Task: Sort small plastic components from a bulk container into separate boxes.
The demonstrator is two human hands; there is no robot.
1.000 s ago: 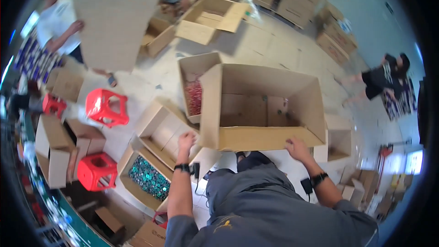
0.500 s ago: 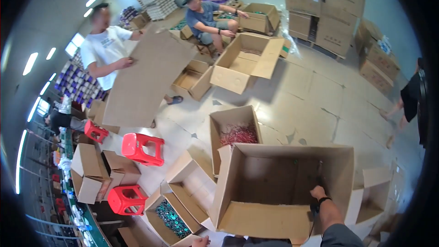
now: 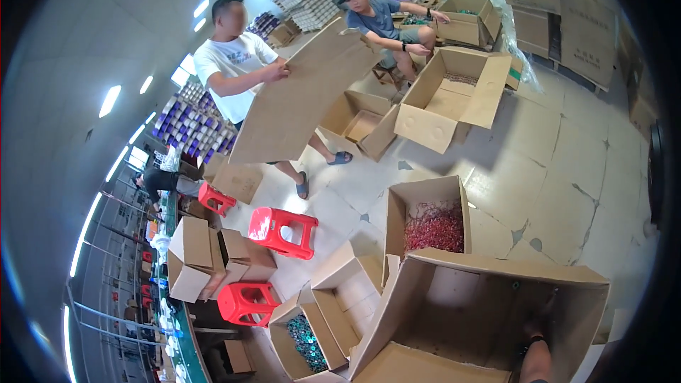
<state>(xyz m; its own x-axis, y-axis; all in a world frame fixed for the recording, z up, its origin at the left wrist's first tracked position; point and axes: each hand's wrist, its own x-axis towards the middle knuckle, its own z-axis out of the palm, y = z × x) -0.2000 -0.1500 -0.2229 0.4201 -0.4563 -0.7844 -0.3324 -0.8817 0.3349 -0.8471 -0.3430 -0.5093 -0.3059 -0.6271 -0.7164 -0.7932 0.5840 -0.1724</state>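
My right arm reaches down into a large open cardboard box (image 3: 433,365) in front of me, and my right hand (image 3: 533,331) is in the shadow near its right inner wall. A dark band circles the wrist. The fingers are too dark to make out, so whether they hold anything does not show. A small dark green ring-shaped piece (image 3: 516,285) is near the box's far inner wall. My left hand is out of view. Just beyond stands a box (image 3: 396,220) with many small red pieces (image 3: 434,227) inside.
To the left are a box with green and dark ring-shaped pieces (image 3: 306,342), an open box (image 3: 355,285) and red plastic stools (image 3: 285,232). Further off, a standing person holds a large cardboard sheet (image 3: 305,96). Another person sits by open boxes (image 3: 425,128). Cartons (image 3: 589,21) are stacked at the far right.
My right hand has gone deeper into the large box. My left hand has left the view. The scene has shifted rightward, and the standing person has raised and turned the cardboard sheet.
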